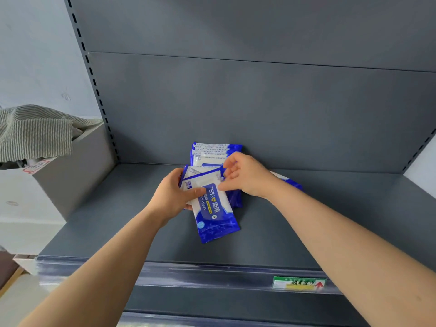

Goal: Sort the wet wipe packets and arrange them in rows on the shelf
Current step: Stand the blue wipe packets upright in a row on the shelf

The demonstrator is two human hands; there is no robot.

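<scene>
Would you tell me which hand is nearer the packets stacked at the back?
Right. The right hand is just before the stacked packets; the left hand, further forward, grips a loose packet.

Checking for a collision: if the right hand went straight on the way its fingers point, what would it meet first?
The front packet held by the left hand; the right hand points left at its upper edge and may already touch it.
</scene>
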